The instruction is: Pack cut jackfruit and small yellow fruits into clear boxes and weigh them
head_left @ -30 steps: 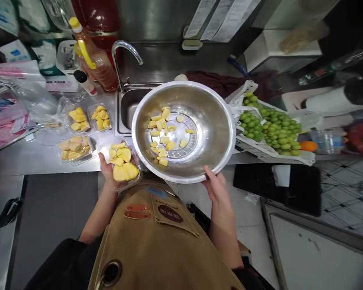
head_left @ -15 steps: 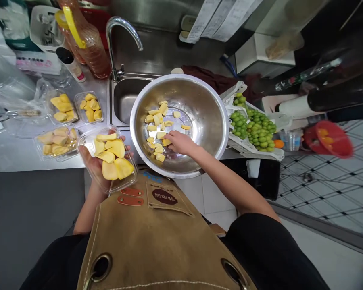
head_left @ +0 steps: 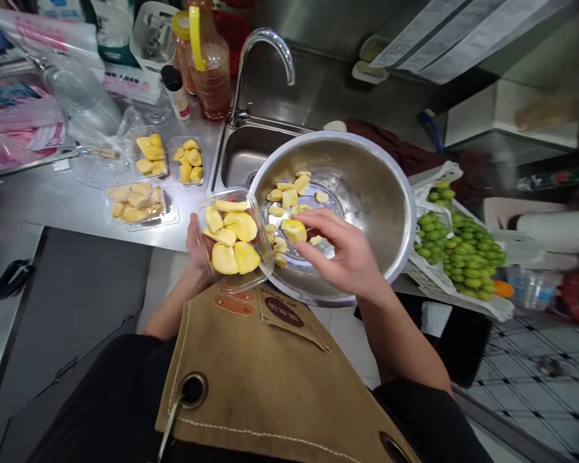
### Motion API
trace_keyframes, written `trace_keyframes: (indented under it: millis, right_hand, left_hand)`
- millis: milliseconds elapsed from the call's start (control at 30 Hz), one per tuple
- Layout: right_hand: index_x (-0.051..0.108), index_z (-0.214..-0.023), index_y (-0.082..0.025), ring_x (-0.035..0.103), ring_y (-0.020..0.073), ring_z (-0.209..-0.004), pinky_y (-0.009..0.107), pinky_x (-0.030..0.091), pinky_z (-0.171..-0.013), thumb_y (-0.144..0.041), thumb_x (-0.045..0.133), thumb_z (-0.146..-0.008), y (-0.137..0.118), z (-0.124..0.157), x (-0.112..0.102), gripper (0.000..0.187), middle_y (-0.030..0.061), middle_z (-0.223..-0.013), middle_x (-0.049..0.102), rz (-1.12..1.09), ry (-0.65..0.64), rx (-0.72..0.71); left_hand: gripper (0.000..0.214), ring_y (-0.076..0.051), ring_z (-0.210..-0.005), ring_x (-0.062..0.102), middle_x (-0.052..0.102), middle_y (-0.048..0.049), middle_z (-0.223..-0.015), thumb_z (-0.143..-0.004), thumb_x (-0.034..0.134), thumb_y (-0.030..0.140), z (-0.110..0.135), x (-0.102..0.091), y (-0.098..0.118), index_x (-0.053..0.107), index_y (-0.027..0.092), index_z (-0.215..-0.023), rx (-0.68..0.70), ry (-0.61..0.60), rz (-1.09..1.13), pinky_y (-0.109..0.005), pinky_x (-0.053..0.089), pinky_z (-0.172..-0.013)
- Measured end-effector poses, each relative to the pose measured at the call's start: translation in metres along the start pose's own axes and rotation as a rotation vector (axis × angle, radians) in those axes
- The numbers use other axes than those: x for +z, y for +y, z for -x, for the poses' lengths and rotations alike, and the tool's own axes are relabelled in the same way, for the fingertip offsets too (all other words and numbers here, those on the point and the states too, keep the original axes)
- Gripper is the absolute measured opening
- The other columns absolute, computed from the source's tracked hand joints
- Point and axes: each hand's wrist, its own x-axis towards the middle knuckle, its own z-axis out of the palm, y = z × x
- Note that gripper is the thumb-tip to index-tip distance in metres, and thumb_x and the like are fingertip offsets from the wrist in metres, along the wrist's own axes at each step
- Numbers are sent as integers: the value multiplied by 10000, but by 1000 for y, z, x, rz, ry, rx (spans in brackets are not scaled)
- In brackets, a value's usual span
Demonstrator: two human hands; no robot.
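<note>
My left hand supports a clear plastic tray from its left side and beneath; several large yellow fruit pieces lie in it. Pinched between the thumb and fingers of my right hand is a yellow fruit piece, raised over the left part of a large steel bowl, close to the tray's right edge. More cut yellow pieces lie on the bowl's floor, some hidden behind my right hand. The fruit looks like mango or jackfruit; I cannot tell which.
Three filled fruit tubs stand on the counter at left. Behind the bowl are a sink and faucet. A pitcher holds reddish liquid. Right of the bowl sits a white basket of green grapes.
My right hand has lifted a yellow piece from the bowl toward the tray. My left hand still holds the tray, now nearer the bowl's rim. The camera view has turned left.
</note>
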Motion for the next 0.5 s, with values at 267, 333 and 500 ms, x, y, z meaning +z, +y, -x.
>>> trace_keyframes:
  millis: [267,333,500]
  right_hand:
    - [758,-1298,-227,702,274,-1009,428,618,-846,-277,612,-1111,-25,-22,59,243,115,-1162,780,497,53,-315]
    - [778,-1229,-207,681,268,-962,414,597,-806,-283,587,-1127,-26,-23,71,229,117,-1114,781,630,64,-291]
    - [788,-1236,-255,682,280,-976,443,624,-794,-401,526,-1164,-22,-20,62,308,99,-1221,778,621,53,-346]
  left_hand:
    - [688,-378,-1552,578,764,-128,-1403,-1054,394,696,-2,-1,-22,732,213,-1408,280,44,-119,-518,607,-1164]
    - [688,-383,-1585,536,748,-119,-1442,-970,586,740,-3,-4,-27,736,218,-1392,367,43,-191,-497,580,-1210]
    - [960,-397,-1573,529,728,-107,-1463,-714,821,884,-4,-10,-29,716,234,-1413,355,76,-269,-472,577,-1224]
